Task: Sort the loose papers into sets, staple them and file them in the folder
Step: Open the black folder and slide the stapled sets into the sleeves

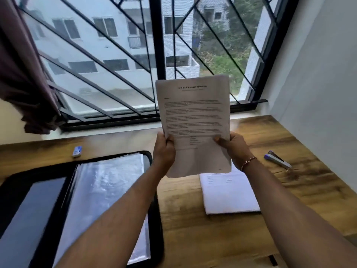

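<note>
Head view, centre frame: my left hand (pixel 164 151) and right hand (pixel 234 147) grip a sheaf of printed papers (pixel 193 117). Sorting, I judge; next comes the stapler (pixel 277 159), right of frame.

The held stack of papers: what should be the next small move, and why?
Probably lower the stack and tap its bottom edge on the table to square it. The left hand and the right hand both hold it in the air, its top edges look uneven, and the stapler lies untouched on the table at the right.
</note>
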